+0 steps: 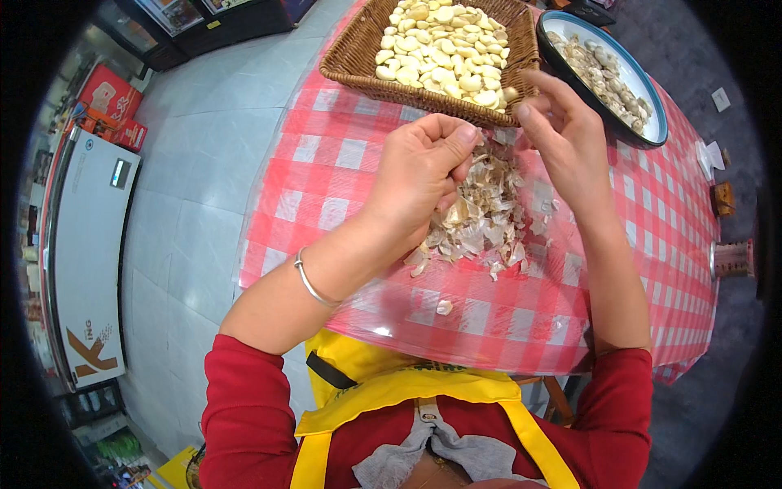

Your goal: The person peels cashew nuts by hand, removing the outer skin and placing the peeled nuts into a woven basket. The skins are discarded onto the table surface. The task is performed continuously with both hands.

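Note:
My left hand (427, 159) is closed above a heap of dry garlic skins (482, 214), its thumb and index finger pinched on a small pale piece, apparently garlic skin. My right hand (565, 137) is raised by the near right corner of the wicker basket (421, 98), thumb and fingers apart and slightly blurred. Just off its fingertips, a blurred pale clove (510, 93) shows at the basket's edge. Many peeled garlic cloves (443, 52) fill the basket. Unpeeled garlic cloves (611, 76) lie in a blue-rimmed white basin (655, 116) to the right.
A red-and-white checked tablecloth (330, 183) under clear plastic covers the table. One loose skin flake (445, 307) lies near its front edge. A white chest freezer (91, 257) stands left across the tiled floor (177, 202). At the far right are a can (733, 259) and a small wooden box (723, 199).

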Tool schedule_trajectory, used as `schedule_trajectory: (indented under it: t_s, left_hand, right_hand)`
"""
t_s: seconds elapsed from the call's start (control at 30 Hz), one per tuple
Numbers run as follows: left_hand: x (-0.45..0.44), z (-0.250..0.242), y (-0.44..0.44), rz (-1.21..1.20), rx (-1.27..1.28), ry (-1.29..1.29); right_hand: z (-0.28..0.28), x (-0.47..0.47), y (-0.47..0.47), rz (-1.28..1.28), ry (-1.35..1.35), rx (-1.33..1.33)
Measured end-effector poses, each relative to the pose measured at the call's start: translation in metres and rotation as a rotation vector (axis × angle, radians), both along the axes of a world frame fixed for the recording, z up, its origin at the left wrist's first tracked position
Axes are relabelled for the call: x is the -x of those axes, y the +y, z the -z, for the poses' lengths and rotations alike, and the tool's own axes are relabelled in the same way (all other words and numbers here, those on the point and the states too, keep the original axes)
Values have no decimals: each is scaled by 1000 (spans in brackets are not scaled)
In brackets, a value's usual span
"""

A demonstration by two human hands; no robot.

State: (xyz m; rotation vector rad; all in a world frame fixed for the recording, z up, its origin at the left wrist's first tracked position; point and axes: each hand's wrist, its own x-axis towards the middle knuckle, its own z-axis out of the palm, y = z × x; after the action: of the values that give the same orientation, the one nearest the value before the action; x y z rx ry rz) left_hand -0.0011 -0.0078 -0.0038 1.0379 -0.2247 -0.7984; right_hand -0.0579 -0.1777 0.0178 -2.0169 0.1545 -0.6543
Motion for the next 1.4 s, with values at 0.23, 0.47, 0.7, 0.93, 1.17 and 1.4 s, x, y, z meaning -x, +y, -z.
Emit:
schedule_trajectory:
  t_s: [0.23,0.47,0.7,0.93,1.17,1.4]
  left_hand:
    - [7,-8,-5,-44,-23,-87]
    - [7,-7,4,145,35,141]
    - [-2,1,5,161,163,394]
    - [5,2,-1,95,275,368]
    - [7,11,-6,181,316,253]
    - [13,-5,2,126,-23,-221]
  right_hand:
    - [-39,50,29,-196,-334,553]
    - [-101,106,87,-450,-133,593]
    - [-100,136,48,-302,72,772]
    - [3,33,49,-252,1,458]
    - [19,25,42,-200,-123,441]
    - [5,24,37,-20,-143,585]
